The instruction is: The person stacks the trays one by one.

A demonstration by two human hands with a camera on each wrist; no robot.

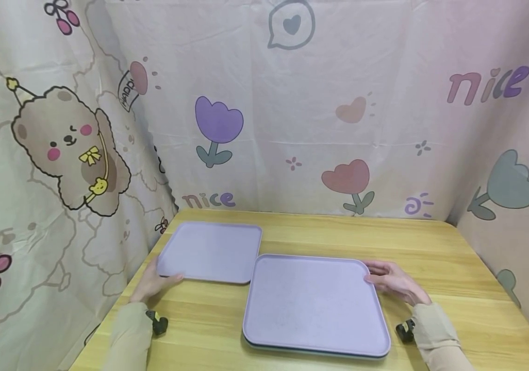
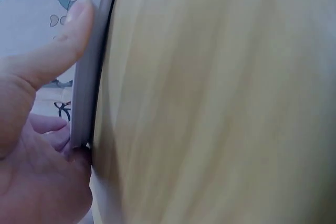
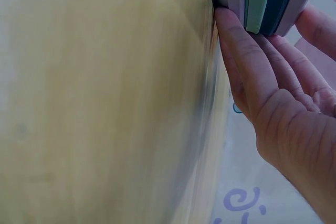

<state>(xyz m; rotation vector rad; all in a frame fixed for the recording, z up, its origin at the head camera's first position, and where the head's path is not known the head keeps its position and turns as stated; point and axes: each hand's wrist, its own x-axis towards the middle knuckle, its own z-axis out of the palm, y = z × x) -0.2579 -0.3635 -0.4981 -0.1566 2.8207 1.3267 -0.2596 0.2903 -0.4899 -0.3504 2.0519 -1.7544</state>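
Observation:
A pale purple tray (image 1: 211,252) lies flat at the back left of the table. My left hand (image 1: 155,281) holds its front left corner, thumb (image 2: 73,35) over the rim and fingers round the side, partly hidden. Right of it, nearer me, stands a stack of several trays with a larger pale purple tray (image 1: 315,304) on top. Green (image 3: 258,1) and dark blue (image 3: 280,3) edges show beneath in the right wrist view. At the stack's right side my right hand (image 1: 394,281) touches the edges with nearly straight fingers, its thumb at the top rim.
The wooden table (image 1: 431,252) extends on both sides of the stack. Patterned curtains (image 1: 283,129) hang behind it and along the left and right. The single tray's right front corner lies close to the stack's back left corner.

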